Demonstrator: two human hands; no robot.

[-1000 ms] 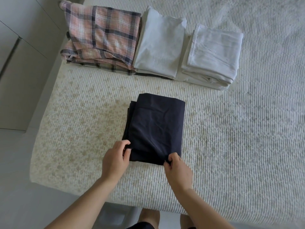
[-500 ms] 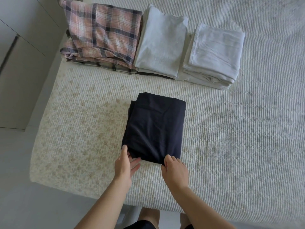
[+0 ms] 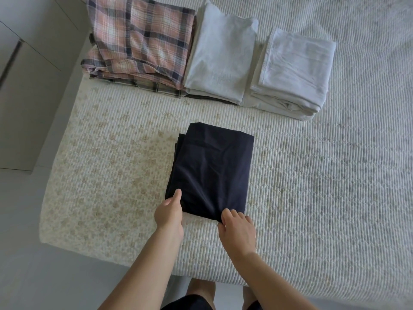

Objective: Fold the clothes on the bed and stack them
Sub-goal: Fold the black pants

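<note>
A folded dark navy garment (image 3: 212, 166) lies on the bed (image 3: 111, 175) near its front edge. My left hand (image 3: 169, 211) grips the garment's near left corner, thumb on top and fingers tucked under. My right hand (image 3: 237, 227) pinches its near right corner. Along the back sit three folded piles: a pink plaid pile (image 3: 143, 43) at the left, a light grey pile (image 3: 219, 57) in the middle, and a white pile (image 3: 292, 70) at the right.
The bed's left edge borders a pale floor (image 3: 20, 209) and a white cabinet (image 3: 29, 63). Bare quilted cover stretches to the right of the navy garment. My legs show below the bed's front edge.
My left hand shifted from lying beside the near left corner to gripping it with the thumb on top. My right hand kept its pinch on the near right corner. The garment stayed in place.
</note>
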